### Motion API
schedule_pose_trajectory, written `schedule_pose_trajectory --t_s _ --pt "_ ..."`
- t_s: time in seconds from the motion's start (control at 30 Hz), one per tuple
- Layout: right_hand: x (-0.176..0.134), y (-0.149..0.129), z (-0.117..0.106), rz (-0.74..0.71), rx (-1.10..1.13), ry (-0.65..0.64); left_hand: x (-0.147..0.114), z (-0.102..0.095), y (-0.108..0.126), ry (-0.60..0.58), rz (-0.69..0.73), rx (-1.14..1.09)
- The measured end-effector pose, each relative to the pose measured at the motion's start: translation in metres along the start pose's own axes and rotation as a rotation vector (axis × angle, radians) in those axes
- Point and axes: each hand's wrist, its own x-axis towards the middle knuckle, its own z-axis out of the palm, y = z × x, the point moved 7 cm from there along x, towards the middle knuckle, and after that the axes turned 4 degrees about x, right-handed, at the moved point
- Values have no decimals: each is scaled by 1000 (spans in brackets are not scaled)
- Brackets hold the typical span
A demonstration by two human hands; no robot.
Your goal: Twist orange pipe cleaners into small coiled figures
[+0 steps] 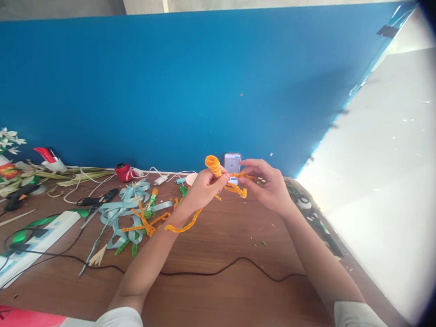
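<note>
Presumably for steadiness, the left hand (202,190) pinches the orange coil (213,164) from below between thumb and fingers, its top towards twelve o'clock, while the right hand (267,184), at three, seems lightly closed on an orange strand (237,175).

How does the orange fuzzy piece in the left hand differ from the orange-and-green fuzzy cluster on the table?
The orange fuzzy piece is held up in the left hand; the orange-and-green cluster lies on the table by light-blue ribbon. The piece looks all orange; the cluster mixes in green. Both include fuzzy orange strands.
</note>
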Motion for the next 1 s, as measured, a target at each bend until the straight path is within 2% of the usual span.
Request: schedule_pose_trajectory --t_s 0.27,0.4,0.63,0.77,0.83,0.9,1.0 --pt "1 -11 1 -66 -95 1 0 1 5 0 33 0" --pt "3 -10 3 18 -77 -52 -1 1 10 14 51 43" --pt "0 -4 13 155 150 -194 -1 1 3 39 15 24" --pt "-1 3 22 260 371 -290 -2 4 3 -32 -22 18" --pt "0 8 22 286 428 -270 -4 7 6 -79 -26 29" --pt "2 12 19 273 431 -190 -6 8 9 -104 -23 45" --pt "3 11 13 198 292 -44 -7 9 11 -118 -32 63"
